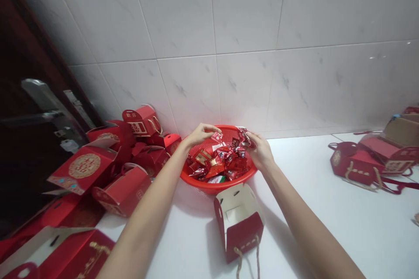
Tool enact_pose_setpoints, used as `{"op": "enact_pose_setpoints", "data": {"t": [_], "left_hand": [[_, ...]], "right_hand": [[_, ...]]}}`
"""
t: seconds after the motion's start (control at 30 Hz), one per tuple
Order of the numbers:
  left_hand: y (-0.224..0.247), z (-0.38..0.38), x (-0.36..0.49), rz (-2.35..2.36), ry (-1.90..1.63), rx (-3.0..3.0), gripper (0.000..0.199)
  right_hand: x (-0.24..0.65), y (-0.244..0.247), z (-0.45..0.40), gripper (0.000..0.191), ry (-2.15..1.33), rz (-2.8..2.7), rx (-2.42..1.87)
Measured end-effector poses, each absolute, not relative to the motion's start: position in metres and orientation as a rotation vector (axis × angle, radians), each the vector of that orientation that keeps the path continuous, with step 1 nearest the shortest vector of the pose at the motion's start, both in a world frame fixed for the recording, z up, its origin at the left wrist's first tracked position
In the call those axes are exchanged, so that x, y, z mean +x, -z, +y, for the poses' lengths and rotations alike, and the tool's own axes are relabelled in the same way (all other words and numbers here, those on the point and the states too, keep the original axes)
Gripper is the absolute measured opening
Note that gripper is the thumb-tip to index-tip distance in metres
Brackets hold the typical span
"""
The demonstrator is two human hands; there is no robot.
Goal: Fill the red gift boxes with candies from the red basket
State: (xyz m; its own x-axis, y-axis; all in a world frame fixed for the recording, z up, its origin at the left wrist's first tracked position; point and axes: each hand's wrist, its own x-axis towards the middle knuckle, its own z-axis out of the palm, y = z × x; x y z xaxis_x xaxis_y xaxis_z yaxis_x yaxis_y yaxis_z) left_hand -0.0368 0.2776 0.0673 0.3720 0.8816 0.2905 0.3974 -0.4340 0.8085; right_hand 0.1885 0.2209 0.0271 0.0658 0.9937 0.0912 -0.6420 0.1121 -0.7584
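Observation:
A red plastic basket [209, 187] full of wrapped candies [214, 165] stands against the wall. Over its left rim my left hand [201, 135] pinches a small red-and-white wrapped candy [217, 136]. At the right rim my right hand [261, 150] is closed on several dark red wrapped candies [245, 137], partly hidden by the fingers. In front of the basket, between my forearms, an open dark red gift box [244, 235] shows its pale inside and a rope handle. I see nothing inside that box.
Red gift boxes [87, 168] are heaped at the left, near a dark door with a metal handle [42, 96]. More dark red boxes [356, 165] lie at the right on the white table [301, 170]. A tiled wall [245, 91] closes off the back.

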Motion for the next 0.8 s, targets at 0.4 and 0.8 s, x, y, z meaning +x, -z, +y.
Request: {"op": "enact_pose_setpoints", "data": {"t": [0.4, 0.8], "left_hand": [[-0.073, 0.238, 0.005, 0.96, -1.122, 1.867, 0.028], [-0.058, 0.247, 0.015, 0.861, -1.281, 1.936, 0.057]], "right_hand": [[0.189, -0.023, 0.221, 0.036, -1.449, -0.805, -0.577], [0.192, -0.029, 0.219, 0.033, -1.474, -0.758, -0.539]]}}
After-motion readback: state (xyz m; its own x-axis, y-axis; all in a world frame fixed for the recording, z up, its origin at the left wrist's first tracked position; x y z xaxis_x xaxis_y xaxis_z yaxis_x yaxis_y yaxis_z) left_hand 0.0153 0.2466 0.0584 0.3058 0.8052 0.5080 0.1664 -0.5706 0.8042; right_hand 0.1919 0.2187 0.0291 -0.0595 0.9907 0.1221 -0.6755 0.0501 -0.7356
